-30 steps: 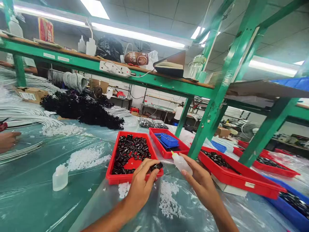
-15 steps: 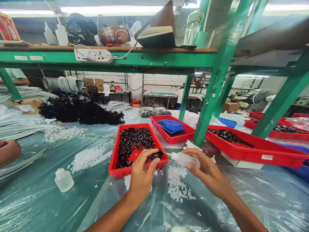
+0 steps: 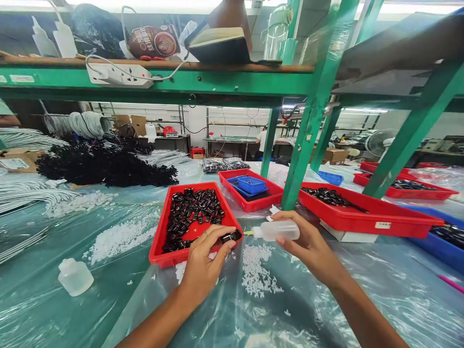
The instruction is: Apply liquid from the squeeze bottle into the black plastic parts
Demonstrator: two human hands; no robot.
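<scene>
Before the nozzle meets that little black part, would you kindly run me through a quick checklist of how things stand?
1. Black part pinched in the left hand fingertips: ok.
2. Squeeze bottle gripped by the right hand: ok.
3. Nozzle tip aimed at the part, a small gap left: ok.
4. Liquid at the tip: cannot tell.
5. Red tray of black pieces directly behind the left hand: ok.
6. White pellets lying loose on the plastic sheet under the hands: not ok if drips matter.
</scene>
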